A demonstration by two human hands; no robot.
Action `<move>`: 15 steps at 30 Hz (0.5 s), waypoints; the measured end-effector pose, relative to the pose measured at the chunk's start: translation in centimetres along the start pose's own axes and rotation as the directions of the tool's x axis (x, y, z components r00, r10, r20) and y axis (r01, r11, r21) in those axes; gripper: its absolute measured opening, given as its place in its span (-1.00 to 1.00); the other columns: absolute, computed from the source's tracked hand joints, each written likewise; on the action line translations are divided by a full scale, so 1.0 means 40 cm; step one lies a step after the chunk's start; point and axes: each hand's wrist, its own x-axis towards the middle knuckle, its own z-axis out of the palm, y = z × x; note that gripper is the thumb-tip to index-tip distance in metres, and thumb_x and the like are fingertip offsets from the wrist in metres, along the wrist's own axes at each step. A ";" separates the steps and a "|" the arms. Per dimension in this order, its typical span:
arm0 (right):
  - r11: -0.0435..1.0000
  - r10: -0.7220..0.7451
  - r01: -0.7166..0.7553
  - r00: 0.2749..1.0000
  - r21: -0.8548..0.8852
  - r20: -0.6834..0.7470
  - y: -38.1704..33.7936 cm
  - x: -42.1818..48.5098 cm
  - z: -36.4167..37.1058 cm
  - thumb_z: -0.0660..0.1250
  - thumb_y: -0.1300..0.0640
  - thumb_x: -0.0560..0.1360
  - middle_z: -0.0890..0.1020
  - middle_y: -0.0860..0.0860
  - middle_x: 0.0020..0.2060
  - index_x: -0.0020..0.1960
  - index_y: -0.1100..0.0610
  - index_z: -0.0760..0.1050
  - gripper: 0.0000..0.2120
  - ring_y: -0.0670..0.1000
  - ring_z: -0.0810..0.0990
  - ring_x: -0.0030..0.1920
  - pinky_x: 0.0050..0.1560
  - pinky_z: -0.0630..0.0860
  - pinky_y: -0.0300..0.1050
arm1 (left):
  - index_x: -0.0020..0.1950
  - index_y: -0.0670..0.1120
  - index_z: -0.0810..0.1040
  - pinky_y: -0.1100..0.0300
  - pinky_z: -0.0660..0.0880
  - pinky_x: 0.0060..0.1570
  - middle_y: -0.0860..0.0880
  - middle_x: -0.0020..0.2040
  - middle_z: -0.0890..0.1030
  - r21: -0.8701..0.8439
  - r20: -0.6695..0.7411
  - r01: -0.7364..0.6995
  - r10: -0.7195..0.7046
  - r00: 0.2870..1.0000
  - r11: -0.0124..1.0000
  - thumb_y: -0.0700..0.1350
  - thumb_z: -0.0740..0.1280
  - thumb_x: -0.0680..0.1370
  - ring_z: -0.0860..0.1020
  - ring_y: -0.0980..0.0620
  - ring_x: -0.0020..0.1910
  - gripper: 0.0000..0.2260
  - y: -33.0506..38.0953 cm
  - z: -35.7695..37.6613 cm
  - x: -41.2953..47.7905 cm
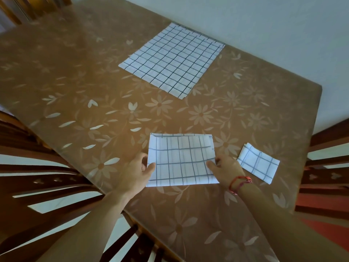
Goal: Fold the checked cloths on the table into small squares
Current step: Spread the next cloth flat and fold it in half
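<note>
A white cloth with a dark check, partly folded into a rectangle (181, 159), lies near the front of the table. My left hand (138, 170) pinches its left edge with thumb on top. My right hand (225, 167), a red string on the wrist, pinches its right edge. A small folded checked square (258, 163) rests just right of my right hand. A stack of flat, unfolded checked cloths (172, 59) lies at the far side of the table.
The table (94, 87) has a brown flowered cover under a glossy sheet. Dark wooden chairs stand at the left (28, 163), the front (132, 241) and the right (324, 167). A pale wall (264, 25) runs along the table's far right edge.
</note>
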 end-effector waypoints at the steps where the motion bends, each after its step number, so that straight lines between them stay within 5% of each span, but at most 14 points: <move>1: 1.000 -0.001 0.001 1.000 0.005 -0.005 0.002 0.003 0.003 0.28 -0.05 0.53 0.55 0.05 -0.44 -0.22 0.18 0.45 -0.70 0.00 0.53 -0.35 -0.44 0.28 -0.22 | 0.11 0.06 0.43 0.33 0.42 -0.42 0.06 -0.38 0.53 -0.024 0.016 0.018 -0.018 1.000 1.000 0.00 0.35 0.57 0.53 0.15 -0.38 -0.83 0.004 0.000 -0.006; 5: 1.000 0.016 -0.016 0.999 0.002 -0.029 0.003 0.005 0.009 0.27 -0.02 0.53 0.58 0.07 -0.38 -0.18 0.18 0.45 -0.74 0.00 0.54 -0.33 -0.44 0.29 -0.22 | 0.38 0.11 0.29 0.38 0.47 -0.19 0.21 0.01 0.53 -0.111 0.056 0.022 -0.016 0.998 0.994 -0.01 0.44 0.49 0.54 0.24 -0.07 -0.48 0.010 0.010 -0.022; 9: 0.999 0.022 -0.020 0.999 0.030 -0.046 0.003 0.008 0.013 0.26 0.00 0.53 0.59 0.11 -0.36 -0.16 0.19 0.43 -0.74 0.05 0.54 -0.32 -0.41 0.38 -0.18 | 0.47 0.11 0.17 0.07 0.55 0.09 0.12 0.30 0.41 0.043 0.014 -0.076 0.075 0.997 0.996 0.07 0.42 0.47 0.47 0.11 0.20 -0.35 -0.011 0.029 -0.028; 11: 0.999 0.020 -0.018 0.999 0.035 -0.047 0.005 0.010 0.012 0.26 -0.01 0.53 0.59 0.10 -0.37 -0.17 0.20 0.44 -0.73 0.06 0.55 -0.31 -0.36 0.43 -0.15 | 0.47 0.01 0.21 0.16 0.55 -0.01 0.01 0.30 0.36 0.151 -0.046 -0.095 0.103 0.994 0.984 0.03 0.41 0.50 0.46 0.04 0.18 -0.39 -0.005 0.034 -0.040; 15: 0.999 0.010 -0.008 0.999 0.041 -0.051 0.013 0.014 0.015 0.26 -0.03 0.52 0.57 0.04 -0.40 -0.20 0.15 0.45 -0.74 0.04 0.56 -0.30 -0.36 0.41 -0.15 | 0.33 -0.10 0.43 0.10 0.61 -0.04 -0.11 0.20 0.47 0.405 -0.085 -0.344 0.410 0.908 0.847 -0.05 0.44 0.47 0.52 -0.03 0.12 -0.53 0.007 0.061 -0.084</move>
